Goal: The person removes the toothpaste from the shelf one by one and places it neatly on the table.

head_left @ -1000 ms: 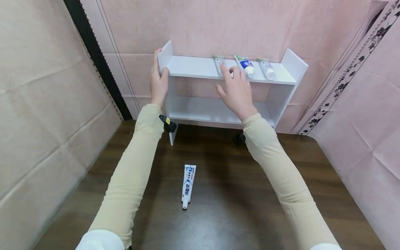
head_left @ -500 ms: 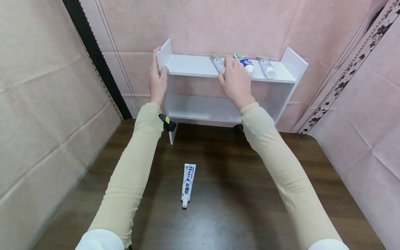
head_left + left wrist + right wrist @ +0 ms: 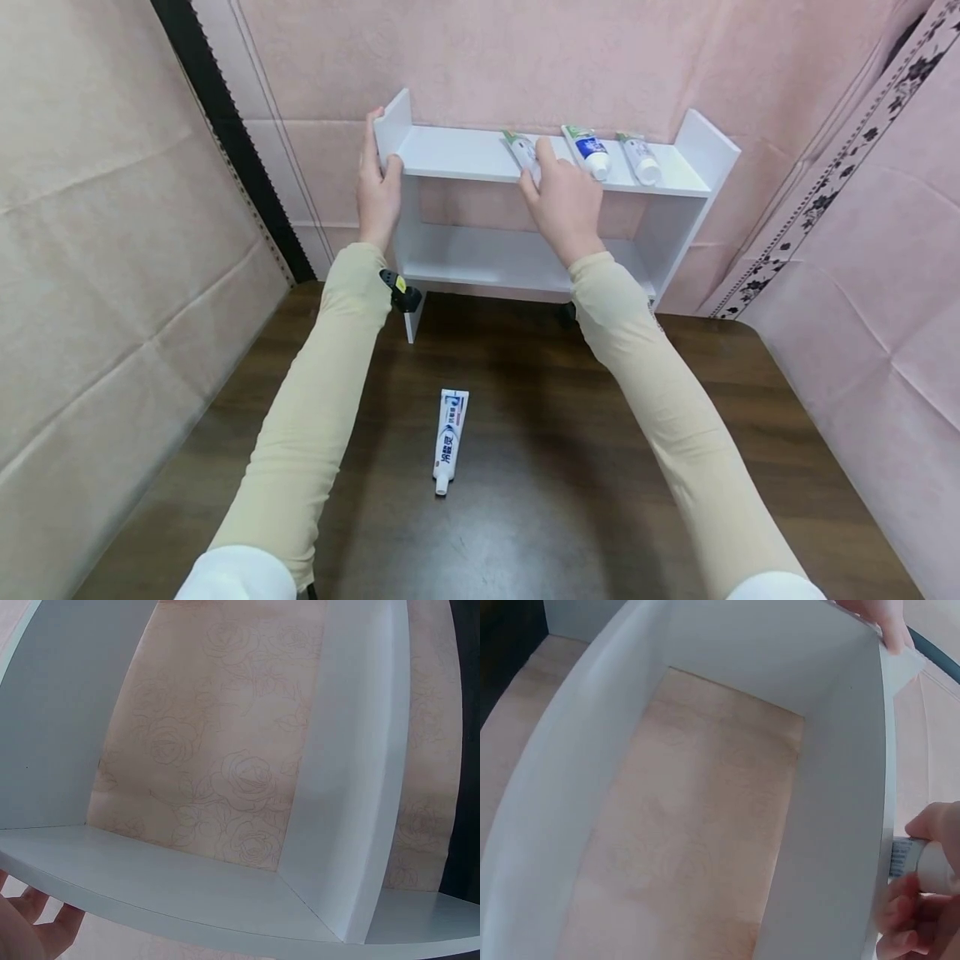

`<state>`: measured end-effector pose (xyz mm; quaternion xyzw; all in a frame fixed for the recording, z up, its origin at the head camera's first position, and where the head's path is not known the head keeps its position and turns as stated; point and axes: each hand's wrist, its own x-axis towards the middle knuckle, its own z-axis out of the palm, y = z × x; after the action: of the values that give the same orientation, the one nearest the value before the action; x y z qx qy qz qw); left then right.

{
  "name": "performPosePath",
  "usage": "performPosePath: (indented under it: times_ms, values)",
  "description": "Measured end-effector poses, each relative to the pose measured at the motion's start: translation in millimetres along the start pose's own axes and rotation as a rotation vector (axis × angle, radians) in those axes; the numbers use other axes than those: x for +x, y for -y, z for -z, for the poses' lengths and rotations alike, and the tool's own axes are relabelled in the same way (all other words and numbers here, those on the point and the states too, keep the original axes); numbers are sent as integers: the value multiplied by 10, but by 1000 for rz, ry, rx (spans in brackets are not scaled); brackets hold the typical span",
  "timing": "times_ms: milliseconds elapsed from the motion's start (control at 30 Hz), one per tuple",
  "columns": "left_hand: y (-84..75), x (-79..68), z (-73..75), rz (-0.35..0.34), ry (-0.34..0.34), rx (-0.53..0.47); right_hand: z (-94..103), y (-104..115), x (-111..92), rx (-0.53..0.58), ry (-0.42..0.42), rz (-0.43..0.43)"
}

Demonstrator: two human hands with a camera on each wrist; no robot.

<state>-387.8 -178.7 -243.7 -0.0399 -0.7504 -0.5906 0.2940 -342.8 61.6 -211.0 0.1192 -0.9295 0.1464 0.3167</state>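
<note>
A white two-tier shelf [image 3: 457, 154] stands at the back of the table. My left hand [image 3: 378, 196] grips its left side panel, thumb on the front edge; in the left wrist view, part of that hand [image 3: 37, 926] shows at the lower left. On the upper board lies a toothpaste tube [image 3: 519, 150], tilted, its cap end toward me. My right hand [image 3: 567, 200] holds this tube near the cap. The right wrist view shows the white cap [image 3: 932, 868] between thumb and fingers at the shelf's edge.
Two more toothpaste tubes, one blue and white [image 3: 592, 157] and one white [image 3: 640, 161], lie right of my right hand on the upper board. Another toothpaste tube [image 3: 450, 437] lies on the brown table [image 3: 540, 467]. Pink cloth walls [image 3: 525, 67] surround the table.
My right hand has closed on the left tube's cap end, and that tube has turned, its far end swinging left. My left hand keeps its grip on the side panel.
</note>
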Motion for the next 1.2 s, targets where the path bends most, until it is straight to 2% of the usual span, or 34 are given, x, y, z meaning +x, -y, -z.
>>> performPosePath:
  times_ms: [167, 367, 667, 1200]
  values:
    - [9, -3, -11, -6, 3, -4, -36, -11, -47, 19, -52, 26]
    - [14, -3, -13, -8, -1, -10, -12, -4, -118, 50, -53, 32]
    - [20, -5, -1, -4, -4, 2, 0, -35, -279, 195, -109, -18]
    - [1, -20, 6, 2, -1, -13, -41, -36, -608, 302, -247, 41]
